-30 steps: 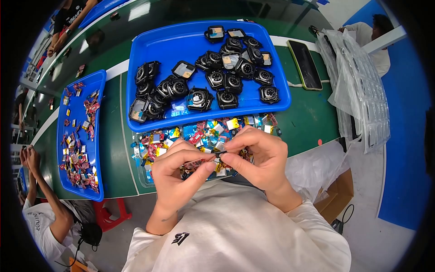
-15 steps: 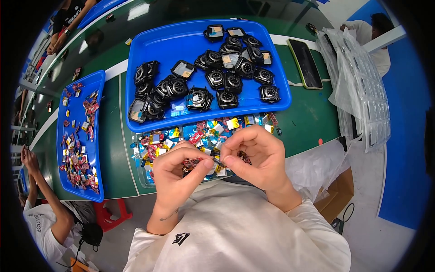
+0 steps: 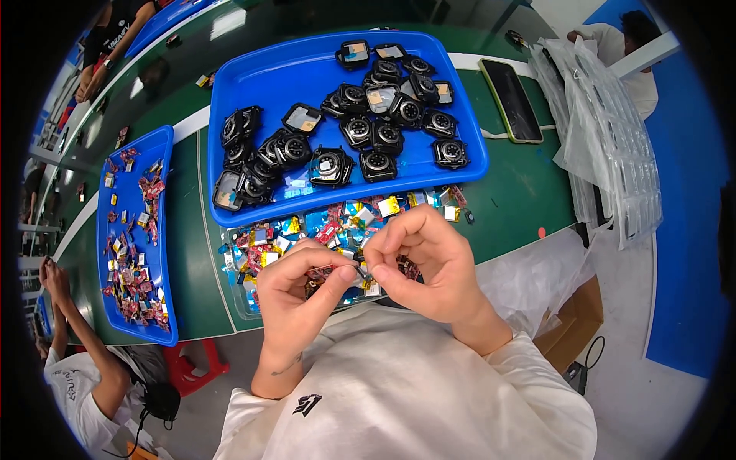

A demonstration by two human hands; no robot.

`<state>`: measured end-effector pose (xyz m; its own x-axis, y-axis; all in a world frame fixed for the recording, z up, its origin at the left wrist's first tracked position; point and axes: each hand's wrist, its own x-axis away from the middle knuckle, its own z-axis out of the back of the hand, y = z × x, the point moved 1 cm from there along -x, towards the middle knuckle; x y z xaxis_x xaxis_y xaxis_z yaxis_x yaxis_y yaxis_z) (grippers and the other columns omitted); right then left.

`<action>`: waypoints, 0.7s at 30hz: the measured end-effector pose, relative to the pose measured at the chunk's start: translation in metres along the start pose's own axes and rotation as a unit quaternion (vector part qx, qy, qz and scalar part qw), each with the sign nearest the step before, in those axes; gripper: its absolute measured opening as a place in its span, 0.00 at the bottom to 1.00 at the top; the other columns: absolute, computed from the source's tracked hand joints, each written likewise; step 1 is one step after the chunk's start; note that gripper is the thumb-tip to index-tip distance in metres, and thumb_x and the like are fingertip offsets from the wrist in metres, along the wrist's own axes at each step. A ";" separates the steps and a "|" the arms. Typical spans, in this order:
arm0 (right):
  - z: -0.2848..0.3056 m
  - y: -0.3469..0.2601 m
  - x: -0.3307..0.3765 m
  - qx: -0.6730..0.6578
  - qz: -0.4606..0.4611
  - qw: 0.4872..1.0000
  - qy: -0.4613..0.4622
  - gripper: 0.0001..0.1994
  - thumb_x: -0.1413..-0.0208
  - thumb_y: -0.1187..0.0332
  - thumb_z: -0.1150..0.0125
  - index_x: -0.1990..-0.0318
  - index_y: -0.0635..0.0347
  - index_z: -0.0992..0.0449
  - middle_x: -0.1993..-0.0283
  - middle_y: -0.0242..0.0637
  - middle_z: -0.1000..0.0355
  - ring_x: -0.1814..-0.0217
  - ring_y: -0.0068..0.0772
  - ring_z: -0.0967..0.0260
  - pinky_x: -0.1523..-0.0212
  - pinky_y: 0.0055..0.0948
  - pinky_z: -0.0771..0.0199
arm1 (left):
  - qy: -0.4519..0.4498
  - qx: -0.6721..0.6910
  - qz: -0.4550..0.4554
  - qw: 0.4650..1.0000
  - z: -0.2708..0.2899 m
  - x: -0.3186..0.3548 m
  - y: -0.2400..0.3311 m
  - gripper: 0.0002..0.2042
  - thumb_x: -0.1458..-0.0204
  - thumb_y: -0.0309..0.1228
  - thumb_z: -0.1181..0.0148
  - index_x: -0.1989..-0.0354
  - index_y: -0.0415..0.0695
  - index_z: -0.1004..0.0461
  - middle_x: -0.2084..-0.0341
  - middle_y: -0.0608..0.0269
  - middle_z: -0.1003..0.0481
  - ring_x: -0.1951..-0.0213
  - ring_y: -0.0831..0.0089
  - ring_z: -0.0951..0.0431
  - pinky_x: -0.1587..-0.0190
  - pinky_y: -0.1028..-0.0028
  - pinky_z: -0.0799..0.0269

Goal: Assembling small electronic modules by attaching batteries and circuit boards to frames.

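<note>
My left hand [image 3: 300,285] is closed in a pinch on a small red circuit board [image 3: 320,271] with a dark part [image 3: 361,271] at its end, above the tray of loose parts. The fingertips of my right hand [image 3: 431,264] meet that dark part from the other side, thumb and forefinger pinched together. What lies between the right fingertips is too small to make out. Below both hands, a clear shallow tray [image 3: 244,300] holds a heap of small batteries, red circuit boards and blue film pieces.
A blue tray [image 3: 345,201] of black smartwatch cases stands beyond the parts. Another blue tray [image 3: 170,253] with boards and batteries is at left. A phone [image 3: 512,100] and stacked clear plastic trays [image 3: 613,146] are at right. Other people sit at left and far right.
My right hand has shifted slightly left and its fingers have curled closer around the dark part. The left hand keeps its pinch. The whole view has tilted a little.
</note>
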<state>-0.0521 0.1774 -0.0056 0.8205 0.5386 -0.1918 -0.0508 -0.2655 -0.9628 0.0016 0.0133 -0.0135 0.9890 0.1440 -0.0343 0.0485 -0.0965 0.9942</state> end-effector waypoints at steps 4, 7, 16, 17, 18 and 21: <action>-0.002 0.001 0.000 -0.002 -0.005 1.000 0.008 0.14 0.53 0.84 0.44 0.62 0.61 0.39 0.68 0.36 0.33 0.68 0.21 0.36 0.68 0.20 0.36 | -0.039 -0.060 -0.036 0.997 0.000 -0.002 0.002 0.03 0.58 0.19 0.36 0.73 0.36 0.23 0.77 0.62 0.25 0.72 0.77 0.30 0.69 0.79 0.36; 0.001 0.003 0.000 0.030 0.009 0.999 0.024 0.14 0.53 0.85 0.44 0.62 0.61 0.39 0.68 0.36 0.32 0.69 0.19 0.37 0.68 0.19 0.37 | -0.049 -0.062 -0.062 0.995 0.000 -0.002 0.002 0.03 0.58 0.19 0.36 0.73 0.37 0.23 0.77 0.62 0.25 0.72 0.76 0.29 0.69 0.79 0.36; 0.015 0.006 -0.003 0.168 0.067 0.979 0.093 0.08 0.57 0.83 0.39 0.69 0.62 0.28 0.69 0.30 0.29 0.76 0.14 0.38 0.75 0.16 0.37 | -0.058 -0.036 -0.075 0.995 0.004 -0.001 0.000 0.03 0.57 0.19 0.36 0.73 0.36 0.23 0.76 0.60 0.25 0.72 0.75 0.28 0.68 0.79 0.35; 0.015 0.004 -0.003 0.171 0.084 0.979 0.077 0.07 0.56 0.82 0.39 0.68 0.62 0.27 0.70 0.30 0.29 0.76 0.15 0.37 0.76 0.16 0.37 | -0.058 -0.036 -0.074 0.995 0.004 -0.001 -0.001 0.03 0.57 0.19 0.36 0.73 0.36 0.23 0.76 0.60 0.25 0.72 0.75 0.28 0.68 0.79 0.35; 0.014 0.003 -0.004 0.173 0.100 0.978 0.061 0.07 0.56 0.82 0.39 0.68 0.62 0.25 0.70 0.31 0.28 0.76 0.16 0.37 0.76 0.16 0.37 | -0.057 -0.035 -0.070 0.995 0.004 -0.001 -0.001 0.03 0.57 0.19 0.36 0.73 0.36 0.23 0.76 0.60 0.25 0.72 0.75 0.29 0.68 0.79 0.35; 0.015 0.001 -0.008 0.193 0.132 0.970 0.063 0.07 0.55 0.81 0.39 0.67 0.62 0.23 0.70 0.32 0.28 0.77 0.18 0.37 0.77 0.17 0.38 | -0.053 -0.024 -0.060 0.997 0.004 -0.001 -0.001 0.03 0.57 0.19 0.37 0.72 0.35 0.23 0.75 0.60 0.25 0.71 0.76 0.29 0.68 0.79 0.35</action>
<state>-0.0673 0.1851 -0.0075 0.8122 0.3833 -0.4397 -0.4582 -0.0474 -0.8876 0.0008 0.0090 -0.0147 0.9860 0.0459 -0.1605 0.1622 -0.0375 0.9860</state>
